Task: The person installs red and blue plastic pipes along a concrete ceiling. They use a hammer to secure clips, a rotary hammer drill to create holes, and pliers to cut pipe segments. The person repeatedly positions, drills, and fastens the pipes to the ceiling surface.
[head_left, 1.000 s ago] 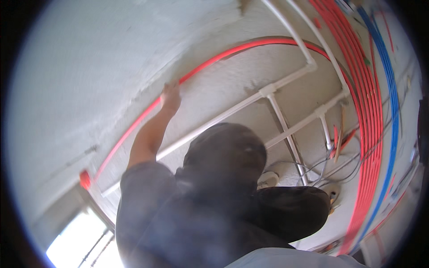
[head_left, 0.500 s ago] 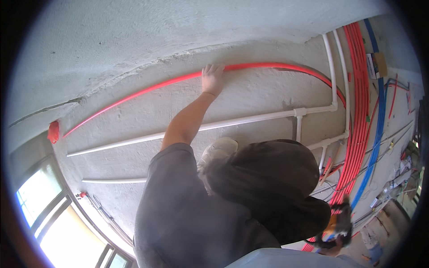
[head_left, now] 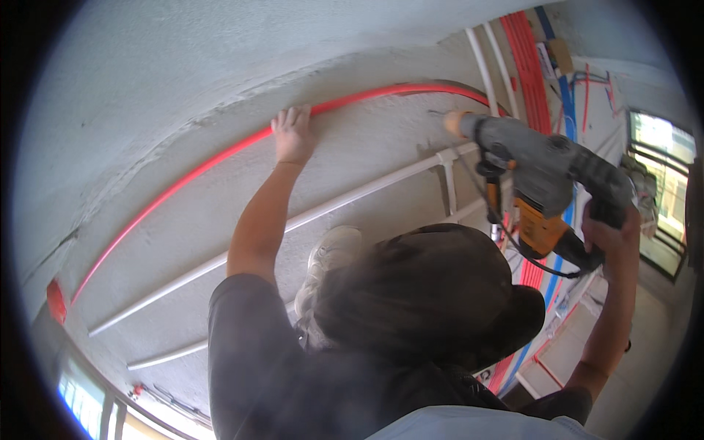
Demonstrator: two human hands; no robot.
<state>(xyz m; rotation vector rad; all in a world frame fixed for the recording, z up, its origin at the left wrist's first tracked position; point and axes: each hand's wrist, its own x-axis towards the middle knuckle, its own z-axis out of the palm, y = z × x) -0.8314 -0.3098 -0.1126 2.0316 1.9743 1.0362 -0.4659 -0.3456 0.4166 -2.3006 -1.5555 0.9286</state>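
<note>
A long red conduit pipe [head_left: 198, 170] bows in an arc over the rough grey concrete surface. My left hand [head_left: 293, 136] presses down on it, fingers curled over the tube. In my right hand [head_left: 612, 231] is a grey-and-orange rotary hammer drill [head_left: 539, 158], gripped by its rear handle. Its thin bit points left, near the pipe's right-hand curve; whether the tip touches anything, I cannot tell. A dark cable [head_left: 546, 273] loops from the drill's lower end. My bent, dark-clothed leg and a pale shoe [head_left: 334, 257] lie between my arms.
White pipes [head_left: 367, 189] with a tee run below the red pipe. To the right, a bundle of red pipes [head_left: 524, 59] runs beside blue ones [head_left: 545, 22]. A small box [head_left: 559, 55] sits by them. Windows appear at lower left and right [head_left: 664, 147].
The drill has come up from the lower right into full view in my right hand, its bit now toward the red pipe. The view has shifted; my left hand stays on the pipe.
</note>
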